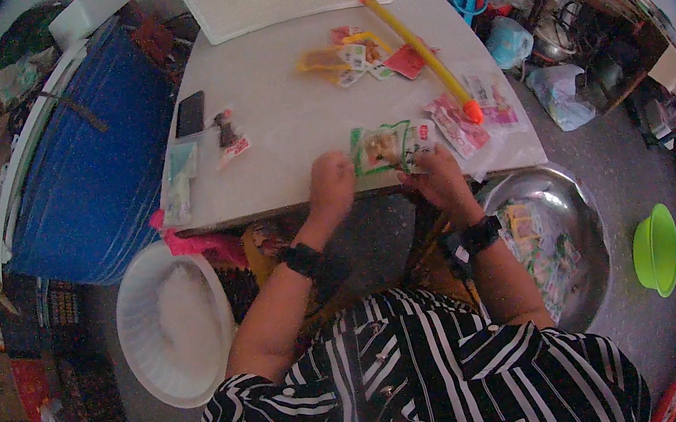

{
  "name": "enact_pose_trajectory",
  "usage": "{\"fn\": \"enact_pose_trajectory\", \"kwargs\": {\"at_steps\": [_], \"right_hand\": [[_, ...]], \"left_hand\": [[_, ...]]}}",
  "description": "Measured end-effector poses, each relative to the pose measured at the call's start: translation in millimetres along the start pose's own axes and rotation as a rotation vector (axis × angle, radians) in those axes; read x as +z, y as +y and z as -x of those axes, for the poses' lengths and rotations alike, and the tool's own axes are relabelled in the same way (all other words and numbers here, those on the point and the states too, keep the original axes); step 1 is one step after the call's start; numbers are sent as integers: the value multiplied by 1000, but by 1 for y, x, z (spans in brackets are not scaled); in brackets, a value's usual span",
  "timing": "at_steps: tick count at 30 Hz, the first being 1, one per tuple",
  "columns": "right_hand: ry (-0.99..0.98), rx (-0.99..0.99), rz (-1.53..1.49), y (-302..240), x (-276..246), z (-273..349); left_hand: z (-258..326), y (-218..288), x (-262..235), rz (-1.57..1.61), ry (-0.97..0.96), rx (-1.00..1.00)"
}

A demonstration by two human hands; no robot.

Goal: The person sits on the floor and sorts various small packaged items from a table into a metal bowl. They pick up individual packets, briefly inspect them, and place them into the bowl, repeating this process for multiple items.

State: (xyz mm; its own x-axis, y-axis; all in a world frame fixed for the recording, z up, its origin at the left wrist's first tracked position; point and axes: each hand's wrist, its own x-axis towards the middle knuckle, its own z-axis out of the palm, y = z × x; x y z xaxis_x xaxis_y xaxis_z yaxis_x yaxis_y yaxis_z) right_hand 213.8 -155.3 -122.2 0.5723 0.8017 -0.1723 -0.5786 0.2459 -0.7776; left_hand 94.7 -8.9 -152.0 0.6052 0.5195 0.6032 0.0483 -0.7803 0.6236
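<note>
Green-edged, clear-and-white plastic food packet (381,148) is being seen lying near the close edge of the pale grey counter (276,89), between the two hands. Its lower right corner is being touched by the right hand (438,178); how firmly the fingers are being closed there cannot be told. The left hand (332,181), blurred, is being held with curled fingers just beside the packet's left end; contact cannot be made out. Hands are being held apart from each other, a black band being worn on each wrist.

Right of the packet, pink-and-clear flat packets (458,125) are being overlapped by the orange lower end of a long yellow tube (416,46), slanted across the counter. Farther back, a loose cluster of yellow, red and white packets (358,55) is being noted. On the left side, a dark rectangular phone (190,113) and a small dark-and-red packet (226,131) are being seen; at the far edge, a white foam box (299,9).

Below on the right, more packets are being held in a round shiny metal basin (596,251).
</note>
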Motion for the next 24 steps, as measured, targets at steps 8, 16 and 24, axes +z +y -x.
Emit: {"fn": "enact_pose_trajectory", "kwargs": {"at_steps": [8,16,24], "right_hand": [[-81,107,0,-5,22,28],[-61,-336,1026,65,-30,-20],[-260,-264,691,21,-28,-7]], "left_hand": [[1,-1,2,88,-121,-1],[0,3,11,94,-97,131],[7,2,7,62,-153,71]]}}
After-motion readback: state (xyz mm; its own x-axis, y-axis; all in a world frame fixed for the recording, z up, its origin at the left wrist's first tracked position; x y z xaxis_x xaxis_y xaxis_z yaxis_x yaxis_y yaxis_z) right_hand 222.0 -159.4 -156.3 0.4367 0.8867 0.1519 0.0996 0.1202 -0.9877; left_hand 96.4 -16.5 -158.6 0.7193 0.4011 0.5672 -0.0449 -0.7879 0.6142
